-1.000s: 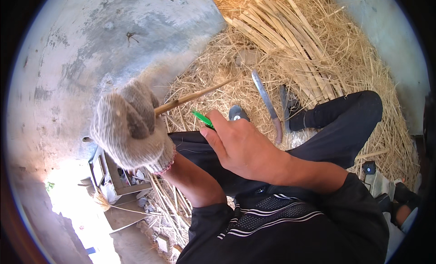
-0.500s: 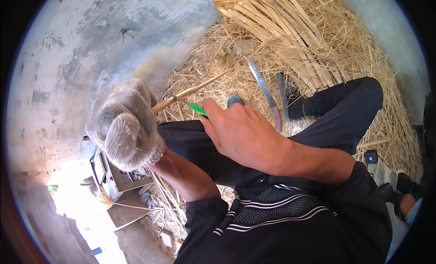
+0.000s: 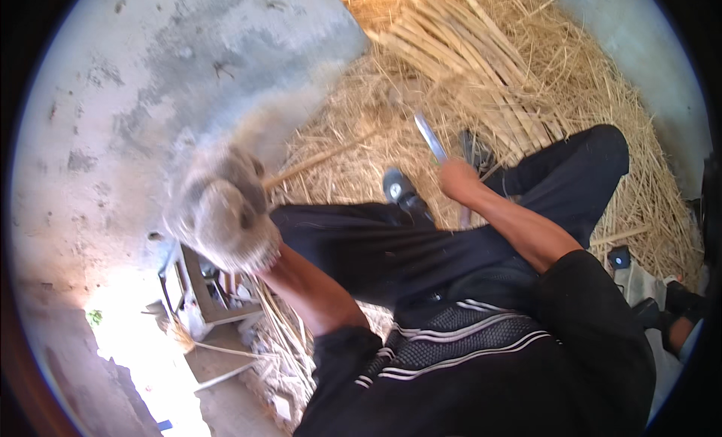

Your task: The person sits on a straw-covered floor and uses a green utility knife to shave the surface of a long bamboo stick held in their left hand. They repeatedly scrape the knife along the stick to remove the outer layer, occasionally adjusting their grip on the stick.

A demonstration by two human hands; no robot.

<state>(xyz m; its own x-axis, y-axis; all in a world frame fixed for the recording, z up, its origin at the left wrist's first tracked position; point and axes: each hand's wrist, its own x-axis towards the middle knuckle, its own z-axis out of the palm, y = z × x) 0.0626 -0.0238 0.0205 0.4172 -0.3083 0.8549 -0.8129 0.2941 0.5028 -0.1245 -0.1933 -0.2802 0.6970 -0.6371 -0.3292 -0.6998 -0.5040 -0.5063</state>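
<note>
My left hand [image 3: 222, 211] wears a thick grey knitted glove and is closed around one end of a thin, pale wooden stick [image 3: 320, 159]. The stick points away to the right, over the straw. My bare right hand [image 3: 459, 180] is closed over the middle of a long knife [image 3: 430, 138], near where blade and handle meet. The blade's tip shows beyond my fingers, and the end of the handle shows below the hand. No green-handled tool is visible now.
Loose straw [image 3: 602, 151] covers the floor, with a bundle of pale split strips [image 3: 466, 53] at the far side. My crossed legs and a dark shoe [image 3: 398, 187] lie in front. A concrete wall [image 3: 113, 121] rises at left, above a wooden frame [image 3: 226, 313].
My right hand has left the stick and moved right and down onto the long knife. The green-handled tool it held is out of sight. My left hand still grips the stick.
</note>
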